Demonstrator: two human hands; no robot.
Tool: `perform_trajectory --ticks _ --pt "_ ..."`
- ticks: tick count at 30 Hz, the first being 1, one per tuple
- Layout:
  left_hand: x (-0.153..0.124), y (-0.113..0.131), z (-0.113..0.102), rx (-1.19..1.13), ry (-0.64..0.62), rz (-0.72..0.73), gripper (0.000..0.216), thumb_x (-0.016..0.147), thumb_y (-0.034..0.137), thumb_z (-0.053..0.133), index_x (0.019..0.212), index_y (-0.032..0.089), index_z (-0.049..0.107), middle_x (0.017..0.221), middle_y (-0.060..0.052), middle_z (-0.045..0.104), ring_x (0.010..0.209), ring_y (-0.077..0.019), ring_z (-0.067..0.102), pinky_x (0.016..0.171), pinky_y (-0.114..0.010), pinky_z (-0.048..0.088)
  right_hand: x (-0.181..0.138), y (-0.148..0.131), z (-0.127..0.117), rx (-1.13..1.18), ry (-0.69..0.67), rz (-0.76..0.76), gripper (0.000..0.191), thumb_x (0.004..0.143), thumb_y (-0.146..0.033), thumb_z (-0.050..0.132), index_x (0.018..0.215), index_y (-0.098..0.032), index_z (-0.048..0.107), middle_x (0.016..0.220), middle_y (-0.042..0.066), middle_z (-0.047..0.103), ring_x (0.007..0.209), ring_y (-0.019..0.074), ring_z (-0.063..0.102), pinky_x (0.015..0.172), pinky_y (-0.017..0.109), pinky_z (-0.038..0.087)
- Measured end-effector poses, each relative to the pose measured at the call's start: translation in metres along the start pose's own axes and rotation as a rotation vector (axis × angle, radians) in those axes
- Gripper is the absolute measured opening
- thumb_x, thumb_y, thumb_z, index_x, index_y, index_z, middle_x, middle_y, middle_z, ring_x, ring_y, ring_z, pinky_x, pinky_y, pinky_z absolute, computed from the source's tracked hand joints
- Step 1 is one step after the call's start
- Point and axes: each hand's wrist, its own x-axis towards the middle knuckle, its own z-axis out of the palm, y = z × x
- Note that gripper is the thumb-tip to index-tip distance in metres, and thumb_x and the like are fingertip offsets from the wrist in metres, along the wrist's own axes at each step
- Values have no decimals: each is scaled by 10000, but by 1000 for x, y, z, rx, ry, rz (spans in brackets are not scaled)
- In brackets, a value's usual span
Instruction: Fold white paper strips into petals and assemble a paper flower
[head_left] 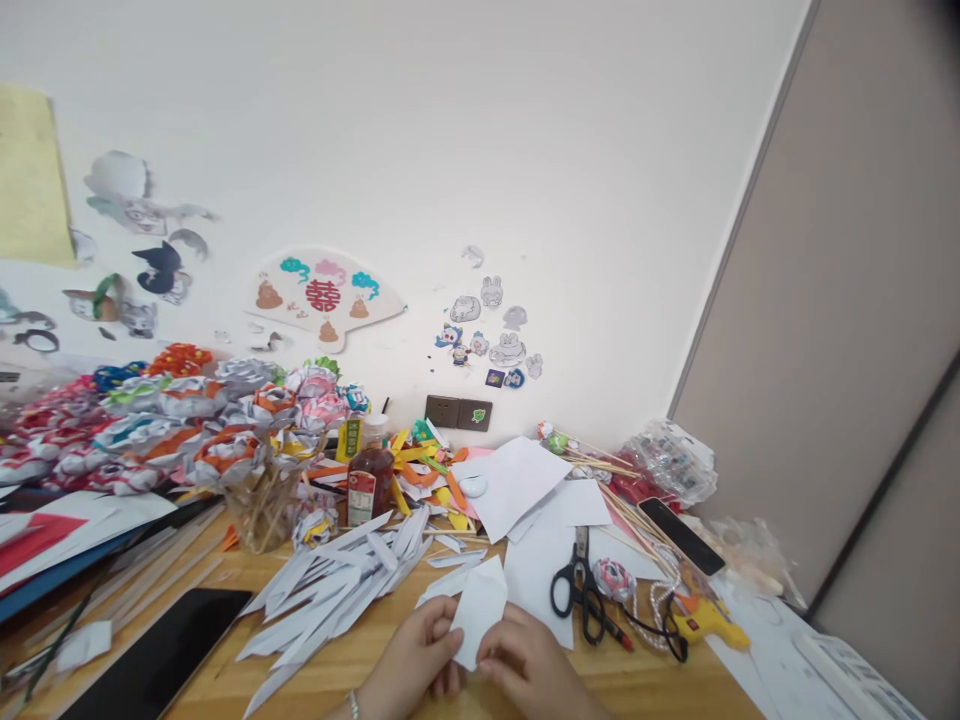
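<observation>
A small white piece of paper stands between my two hands, above the wooden table's front part. My left hand is closed on its left side, thumb in front. On its lower right side, my right hand pinches the same paper. Its lower edge is partly hidden by my fingers. Left of my hands lies a loose pile of white paper strips. To the right, black-handled scissors rest on white sheets, with a paper flower beside them.
A dark tablet lies at the front left. Many paper flowers fill the back left, near a bottle. A yellow glue gun and a phone lie at right. Behind the table rises a white wall with stickers.
</observation>
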Motion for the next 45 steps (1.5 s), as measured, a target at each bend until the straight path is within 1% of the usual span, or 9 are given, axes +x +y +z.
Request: perform_trajectory --ticks 6,10,14,18,21,26,29,36,45 --pt "-4 4 3 32 -32 24 371 614 440 628 838 162 528 526 67 542 359 -65 447 365 -177 247 3 11 9 106 135 143 55 742 -223 565 726 -174 585 698 1 553 634 135 501 600 229 384" --pt "-6 9 6 43 -48 26 389 603 415 652 874 151 556 580 50 556 385 -74 456 386 -191 284 6 15 15 244 168 231 89 718 -255 576 694 -170 564 650 -6 546 614 137 506 584 231 390" --pt "-7 10 7 71 -77 78 451 575 537 663 755 136 562 574 48 500 399 -73 432 415 -211 338 7 14 19 320 156 250 71 690 -228 584 714 -163 573 607 -17 542 566 130 513 548 223 384" --pt "-8 11 7 117 -95 67 601 547 729 553 709 151 527 565 44 496 392 -82 446 401 -205 283 6 13 20 289 143 230 54 697 -209 578 697 -155 584 609 -2 570 572 139 528 554 229 391" --pt "-9 11 6 122 -107 51 620 553 764 511 692 160 515 564 41 503 394 -83 446 399 -202 254 6 12 21 267 145 230 53 703 -212 572 698 -161 585 620 2 582 576 140 532 556 227 394" --pt "-10 13 9 82 -152 87 534 552 666 620 686 155 539 613 32 493 439 -87 433 435 -225 343 6 7 20 231 151 287 85 646 -126 541 717 -168 563 558 -38 511 531 125 489 517 211 357" --pt "-10 10 10 70 -141 58 450 565 533 680 749 143 553 632 25 505 482 -100 440 452 -236 382 6 3 20 245 142 313 117 634 -106 517 728 -173 535 539 -51 493 519 122 486 512 207 350" --pt "-9 5 9 90 -115 55 245 599 277 616 780 122 558 635 15 548 496 -106 457 451 -233 388 7 7 22 247 149 334 130 624 -97 517 720 -183 504 527 -65 473 518 115 475 504 197 340" --pt "-9 5 10 116 -80 42 197 596 216 582 763 118 550 588 33 544 428 -76 422 413 -213 359 7 10 25 266 151 338 124 623 -108 509 720 -184 493 541 -64 442 516 115 450 504 209 329"
